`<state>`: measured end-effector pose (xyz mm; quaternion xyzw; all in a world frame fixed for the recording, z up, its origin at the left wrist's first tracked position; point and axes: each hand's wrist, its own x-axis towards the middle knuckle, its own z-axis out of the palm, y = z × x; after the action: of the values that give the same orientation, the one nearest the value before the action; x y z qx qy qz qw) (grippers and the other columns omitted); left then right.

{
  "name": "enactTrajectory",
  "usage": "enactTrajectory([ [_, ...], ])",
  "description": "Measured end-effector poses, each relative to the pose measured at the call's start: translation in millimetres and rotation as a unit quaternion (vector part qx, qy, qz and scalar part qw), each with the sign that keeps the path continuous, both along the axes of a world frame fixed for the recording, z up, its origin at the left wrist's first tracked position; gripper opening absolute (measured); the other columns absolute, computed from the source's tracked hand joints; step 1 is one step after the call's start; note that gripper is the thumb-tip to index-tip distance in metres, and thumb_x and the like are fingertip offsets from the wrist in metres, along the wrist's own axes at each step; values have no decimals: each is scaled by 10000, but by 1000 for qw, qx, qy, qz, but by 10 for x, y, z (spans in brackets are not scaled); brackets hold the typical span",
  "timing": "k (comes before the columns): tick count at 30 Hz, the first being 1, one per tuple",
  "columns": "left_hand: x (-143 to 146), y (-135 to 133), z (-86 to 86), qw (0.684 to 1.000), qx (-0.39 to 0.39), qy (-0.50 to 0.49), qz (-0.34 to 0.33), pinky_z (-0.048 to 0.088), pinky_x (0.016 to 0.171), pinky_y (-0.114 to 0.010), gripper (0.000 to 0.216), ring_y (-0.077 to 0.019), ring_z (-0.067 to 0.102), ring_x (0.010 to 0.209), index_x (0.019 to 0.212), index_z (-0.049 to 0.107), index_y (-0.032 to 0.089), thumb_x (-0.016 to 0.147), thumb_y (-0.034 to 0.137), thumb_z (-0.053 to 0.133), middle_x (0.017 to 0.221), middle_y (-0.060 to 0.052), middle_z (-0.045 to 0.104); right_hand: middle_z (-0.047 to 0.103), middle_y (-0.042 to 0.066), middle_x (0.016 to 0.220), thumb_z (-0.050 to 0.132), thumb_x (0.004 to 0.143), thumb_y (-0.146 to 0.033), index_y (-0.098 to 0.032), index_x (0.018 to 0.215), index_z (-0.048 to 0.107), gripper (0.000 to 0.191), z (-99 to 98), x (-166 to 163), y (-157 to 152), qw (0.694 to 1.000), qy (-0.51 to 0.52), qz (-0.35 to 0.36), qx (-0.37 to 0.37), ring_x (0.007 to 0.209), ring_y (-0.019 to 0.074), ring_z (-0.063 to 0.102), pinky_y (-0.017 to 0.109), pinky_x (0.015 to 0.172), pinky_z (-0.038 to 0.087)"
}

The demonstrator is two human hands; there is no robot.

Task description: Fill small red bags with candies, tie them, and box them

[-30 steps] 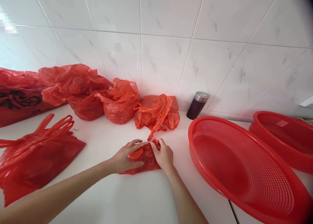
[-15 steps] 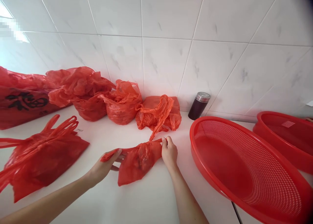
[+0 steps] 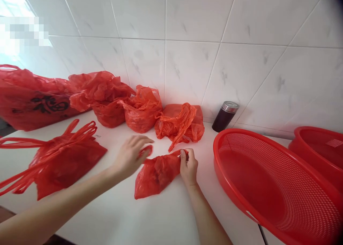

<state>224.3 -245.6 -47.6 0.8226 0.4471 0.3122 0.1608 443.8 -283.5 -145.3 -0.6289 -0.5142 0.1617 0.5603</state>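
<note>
A small red plastic bag [image 3: 157, 173] lies crumpled on the white counter [image 3: 150, 220] in front of me. My right hand [image 3: 189, 167] pinches its right handle, fingers closed on the plastic. My left hand [image 3: 130, 155] hovers over the bag's left end with its fingers stretched out, and a red fold of the bag shows just under the fingertips. Whether that hand touches the fold is unclear.
A flat stack of red bags [image 3: 61, 159] lies at the left. Several filled red bags [image 3: 142, 109] line the tiled wall, with a dark flask [image 3: 225, 116] beside them. A large red colander [image 3: 270, 180] and a red basin [image 3: 321, 148] stand at the right.
The folded bag has been pulled open between the hands. My left hand let go of its left handle and lifted with fingers spread. My right hand kept its pinch.
</note>
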Motion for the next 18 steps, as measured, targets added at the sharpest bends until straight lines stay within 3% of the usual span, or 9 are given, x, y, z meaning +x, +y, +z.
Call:
enactTrajectory([
  [3, 345, -181, 20, 994, 31, 72, -80, 400, 957, -459, 311, -273, 553, 1066, 1041, 646, 236, 781, 161, 493, 1107, -59, 678, 500, -33, 604, 357, 940, -496, -217, 860, 459, 308, -9, -36, -46, 999, 15, -22, 28, 513, 134, 446, 234, 529, 369],
  [5, 458, -278, 107, 995, -23, 7, -92, 439, 916, -410, 280, -229, 582, 990, 987, 621, 233, 824, 144, 411, 1017, -36, 689, 504, -43, 589, 379, 932, -505, -213, 864, 469, 313, -26, -35, -55, 998, 24, -39, 40, 499, 130, 454, 230, 517, 374],
  [8, 453, -346, 330, 984, -92, -137, -70, 496, 763, -330, 314, -176, 591, 776, 934, 564, 220, 946, 230, 250, 800, -18, 634, 561, -28, 617, 392, 937, -495, -207, 868, 482, 310, -45, -26, -35, 998, 23, -41, 51, 543, 137, 523, 232, 555, 404],
  [9, 433, -350, 395, 985, -73, -146, -50, 495, 738, -320, 310, -172, 581, 746, 940, 558, 219, 960, 270, 253, 783, -16, 618, 583, -17, 641, 390, 940, -489, -205, 869, 485, 308, -47, -28, -27, 998, 20, -39, 54, 569, 141, 547, 233, 570, 413],
  [11, 412, -338, 452, 997, -2, -74, -23, 478, 793, -341, 266, -191, 581, 825, 1016, 567, 219, 953, 309, 324, 879, -39, 635, 611, 2, 684, 387, 945, -482, -202, 876, 492, 306, -42, -40, -21, 997, 15, -37, 60, 609, 147, 575, 235, 589, 422],
  [14, 443, -292, 310, 994, -8, 107, -30, 422, 920, -443, 327, -291, 535, 1082, 1181, 552, 214, 908, 357, 443, 1128, -111, 630, 610, 4, 687, 385, 945, -481, -200, 896, 500, 308, -26, -65, -41, 997, 18, -32, 67, 603, 146, 569, 238, 585, 426],
  [16, 460, -251, 128, 982, -79, 168, -43, 441, 869, -479, 320, -338, 556, 1053, 1119, 594, 200, 867, 374, 502, 1080, -138, 647, 601, 2, 675, 392, 942, -482, -196, 909, 507, 310, -10, -71, -64, 996, 27, -38, 75, 592, 146, 561, 243, 587, 431],
  [18, 433, -214, -13, 974, -135, 174, -54, 472, 782, -447, 233, -311, 612, 904, 965, 625, 205, 855, 371, 505, 933, -114, 665, 587, 0, 659, 407, 936, -484, -186, 934, 523, 320, 15, -71, -84, 995, 39, -46, 83, 576, 144, 550, 249, 591, 435],
])
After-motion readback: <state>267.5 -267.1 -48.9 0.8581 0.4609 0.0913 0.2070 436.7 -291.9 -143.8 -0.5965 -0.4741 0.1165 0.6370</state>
